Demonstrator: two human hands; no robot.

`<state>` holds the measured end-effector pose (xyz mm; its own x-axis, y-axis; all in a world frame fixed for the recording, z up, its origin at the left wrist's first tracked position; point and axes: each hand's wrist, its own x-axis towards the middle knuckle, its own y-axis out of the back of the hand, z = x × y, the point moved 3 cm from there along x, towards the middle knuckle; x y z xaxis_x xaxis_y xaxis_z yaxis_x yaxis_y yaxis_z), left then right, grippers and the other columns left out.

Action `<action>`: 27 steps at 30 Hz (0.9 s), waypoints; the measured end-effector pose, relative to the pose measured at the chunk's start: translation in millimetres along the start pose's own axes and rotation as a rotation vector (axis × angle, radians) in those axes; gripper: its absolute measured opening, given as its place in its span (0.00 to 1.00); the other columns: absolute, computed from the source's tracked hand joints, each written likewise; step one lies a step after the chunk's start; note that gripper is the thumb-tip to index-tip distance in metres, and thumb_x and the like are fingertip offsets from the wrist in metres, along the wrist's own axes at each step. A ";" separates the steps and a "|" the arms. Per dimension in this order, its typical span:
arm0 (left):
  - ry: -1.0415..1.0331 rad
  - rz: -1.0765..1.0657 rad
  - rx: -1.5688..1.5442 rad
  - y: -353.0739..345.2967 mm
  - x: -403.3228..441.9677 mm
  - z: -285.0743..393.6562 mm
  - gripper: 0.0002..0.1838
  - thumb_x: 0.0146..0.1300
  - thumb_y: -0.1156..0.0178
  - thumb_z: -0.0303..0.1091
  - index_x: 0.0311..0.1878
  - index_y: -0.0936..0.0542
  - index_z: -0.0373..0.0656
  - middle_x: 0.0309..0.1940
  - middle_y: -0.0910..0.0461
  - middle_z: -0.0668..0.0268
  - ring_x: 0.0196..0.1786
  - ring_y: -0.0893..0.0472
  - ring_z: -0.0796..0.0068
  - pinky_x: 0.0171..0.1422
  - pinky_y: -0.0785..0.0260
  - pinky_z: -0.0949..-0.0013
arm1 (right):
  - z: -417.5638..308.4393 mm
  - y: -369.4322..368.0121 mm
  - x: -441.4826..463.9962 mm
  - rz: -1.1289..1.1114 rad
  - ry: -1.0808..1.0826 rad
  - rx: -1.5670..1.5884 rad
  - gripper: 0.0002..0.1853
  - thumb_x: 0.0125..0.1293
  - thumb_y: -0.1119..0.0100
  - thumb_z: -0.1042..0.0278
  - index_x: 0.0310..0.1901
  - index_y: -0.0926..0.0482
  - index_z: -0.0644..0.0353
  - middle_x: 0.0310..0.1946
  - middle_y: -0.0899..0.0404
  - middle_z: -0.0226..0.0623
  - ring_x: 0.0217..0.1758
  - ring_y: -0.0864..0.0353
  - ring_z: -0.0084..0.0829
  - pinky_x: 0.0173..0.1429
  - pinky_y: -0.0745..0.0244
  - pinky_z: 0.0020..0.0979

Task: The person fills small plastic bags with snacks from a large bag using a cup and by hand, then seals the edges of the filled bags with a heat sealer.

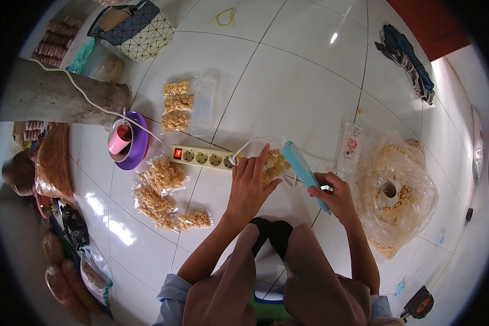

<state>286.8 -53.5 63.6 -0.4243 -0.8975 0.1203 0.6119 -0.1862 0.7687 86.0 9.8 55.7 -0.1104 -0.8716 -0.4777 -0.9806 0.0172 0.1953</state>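
My left hand (pixel 250 179) is at a small clear plastic bag of pale yellow snacks (pixel 276 164), its index finger along one side and thumb along the other. In my right hand (pixel 334 195) is a long light-blue hair straightener (pixel 301 168), gripped near its lower end. Its upper end slants up to the left, close to the bag's top right edge. Whether it touches the bag I cannot tell. Beside my left fingertips, a white plug sits in a cream power strip (pixel 202 157) with a red lit switch.
Filled snack bags (pixel 160 190) lie in a pile on the left; three more bags (pixel 176 106) lie above. A large open plastic bag of snacks (pixel 396 190) stands right. Further left are a purple basin (pixel 138 141) and a grey pillar (pixel 65 95). White cords cross the tiled floor (pixel 304 70).
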 end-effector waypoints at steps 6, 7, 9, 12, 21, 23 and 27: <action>-0.008 -0.003 -0.008 -1.0 -1.1 0.8 0.42 0.47 0.32 0.39 0.65 0.41 0.42 0.44 0.28 0.58 0.47 0.31 0.57 0.57 0.41 0.56 | -2.5 -2.4 1.3 0.011 -0.005 0.004 0.18 0.53 0.33 0.66 0.45 0.21 0.64 0.35 0.23 0.34 0.39 0.21 0.24 0.42 0.24 0.26; -0.008 -0.003 -0.008 -0.9 -1.1 1.0 0.42 0.47 0.32 0.39 0.65 0.41 0.42 0.44 0.28 0.58 0.47 0.31 0.57 0.57 0.41 0.56 | -3.2 -2.7 1.2 0.011 -0.005 0.004 0.18 0.53 0.33 0.66 0.45 0.21 0.64 0.35 0.23 0.34 0.39 0.21 0.24 0.42 0.24 0.26; -0.018 0.002 -0.005 -0.6 -0.9 1.9 0.42 0.47 0.32 0.39 0.65 0.41 0.42 0.43 0.28 0.58 0.47 0.31 0.57 0.57 0.40 0.56 | -3.8 -2.7 1.1 0.025 -0.023 0.009 0.17 0.53 0.34 0.67 0.44 0.21 0.64 0.33 0.23 0.34 0.37 0.21 0.24 0.41 0.24 0.25; -0.024 0.001 -0.004 -0.4 -0.9 2.6 0.42 0.47 0.32 0.39 0.65 0.41 0.42 0.42 0.29 0.57 0.46 0.31 0.56 0.56 0.40 0.56 | -4.0 -1.5 1.3 0.044 0.005 -0.017 0.16 0.53 0.34 0.68 0.43 0.20 0.65 0.31 0.23 0.34 0.36 0.20 0.24 0.40 0.24 0.25; -0.021 0.008 -0.002 -2.0 -1.5 -0.7 0.42 0.47 0.32 0.38 0.65 0.41 0.42 0.42 0.29 0.57 0.46 0.31 0.56 0.55 0.40 0.56 | -0.3 -3.8 1.8 0.021 0.025 0.012 0.20 0.54 0.35 0.66 0.47 0.23 0.65 0.36 0.24 0.36 0.39 0.22 0.24 0.40 0.24 0.27; -0.011 0.010 0.004 -3.4 -2.0 -4.5 0.42 0.47 0.32 0.38 0.65 0.41 0.42 0.42 0.28 0.57 0.46 0.31 0.56 0.55 0.39 0.57 | 4.7 -2.2 3.4 0.020 0.029 0.033 0.21 0.54 0.34 0.65 0.48 0.25 0.65 0.38 0.25 0.36 0.41 0.23 0.25 0.41 0.24 0.27; -0.010 0.037 0.007 -5.2 -2.7 -11.9 0.42 0.48 0.33 0.38 0.65 0.42 0.41 0.40 0.29 0.59 0.45 0.32 0.60 0.52 0.39 0.59 | 18.2 5.8 15.2 0.194 0.101 -0.109 0.25 0.53 0.33 0.61 0.50 0.27 0.66 0.42 0.26 0.38 0.45 0.24 0.27 0.41 0.24 0.27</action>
<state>292.7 -54.8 51.8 -0.4082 -0.8997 0.1546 0.6225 -0.1504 0.7680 75.6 5.5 33.9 -0.2732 -0.9017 -0.3353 -0.9188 0.1413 0.3687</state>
